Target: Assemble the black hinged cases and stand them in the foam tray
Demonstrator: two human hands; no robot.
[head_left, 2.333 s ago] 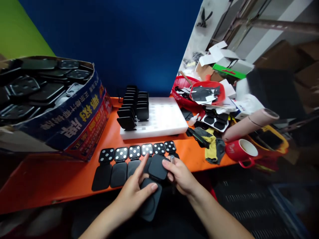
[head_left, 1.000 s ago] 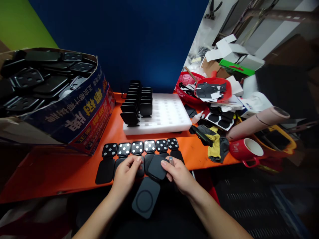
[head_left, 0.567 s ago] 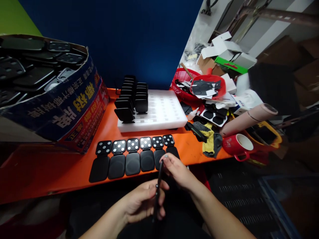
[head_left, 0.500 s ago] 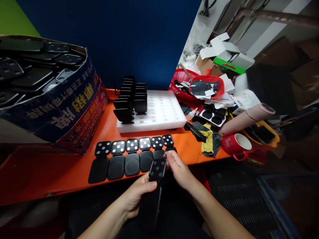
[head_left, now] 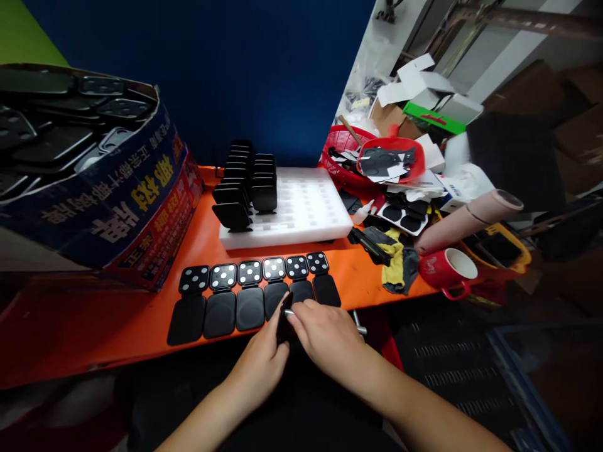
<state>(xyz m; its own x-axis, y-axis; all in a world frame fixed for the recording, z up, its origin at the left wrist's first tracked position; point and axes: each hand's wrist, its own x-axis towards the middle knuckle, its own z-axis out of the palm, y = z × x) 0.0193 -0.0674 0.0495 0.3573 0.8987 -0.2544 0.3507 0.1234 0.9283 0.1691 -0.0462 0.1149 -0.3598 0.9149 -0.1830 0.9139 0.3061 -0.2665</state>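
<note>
My left hand (head_left: 260,369) is closed on a black hinged pad (head_left: 284,316), holding it edge-on at the orange table's front edge. My right hand (head_left: 325,336) is closed too and presses against the same pad. It grips a small metal tool (head_left: 360,328), whose silver tip shows at the fingertips. Just beyond my hands lies a row of black pads (head_left: 249,307), several side by side. Each one has a square with white dots (head_left: 249,272) at its far end.
A white foam tray (head_left: 306,210) holds upright black pieces (head_left: 245,188) at its left. A big printed carton (head_left: 127,207) of black parts stands at left. At right are red baskets (head_left: 372,166), a yellow-grey cloth (head_left: 400,270), a red mug (head_left: 447,270) and a cardboard tube (head_left: 471,220).
The pad lay flat between my hands, was lifted and turned on edge, then shown dotted side up. Now it stands edge-on at the table's front edge, with both hands closer together around it.
</note>
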